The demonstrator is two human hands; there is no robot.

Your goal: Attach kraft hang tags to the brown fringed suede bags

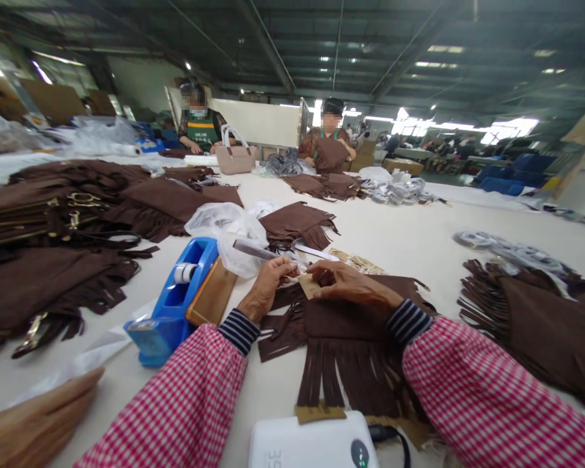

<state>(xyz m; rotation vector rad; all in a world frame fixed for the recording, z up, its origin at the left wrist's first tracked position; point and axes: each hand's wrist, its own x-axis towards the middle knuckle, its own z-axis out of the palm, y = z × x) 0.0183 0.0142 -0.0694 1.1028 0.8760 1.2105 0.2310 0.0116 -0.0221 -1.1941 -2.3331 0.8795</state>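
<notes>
A brown fringed bag (344, 322) lies flat in front of me, its long strips hanging toward me. My right hand (353, 284) is closed on a small tan paper tag (310, 286) over the bag's upper left part. Close beside it, my left hand (269, 284) pinches with thumb and fingers near a bit of clear plastic; what exactly is in that pinch is too small to make out. The two hands almost meet at the tag's upper edge. Left of my left hand stands a blue tape dispenser (181, 296) against a brown block (212, 292).
Brown bags with gold hardware (53, 214) pile up at left. Another fringed bag (546, 318) lies at right. A clear plastic bag (227, 234) and a white power bank (312, 442) are near. Another person's hand (43, 416) rests at lower left. Two co-workers stand across the table.
</notes>
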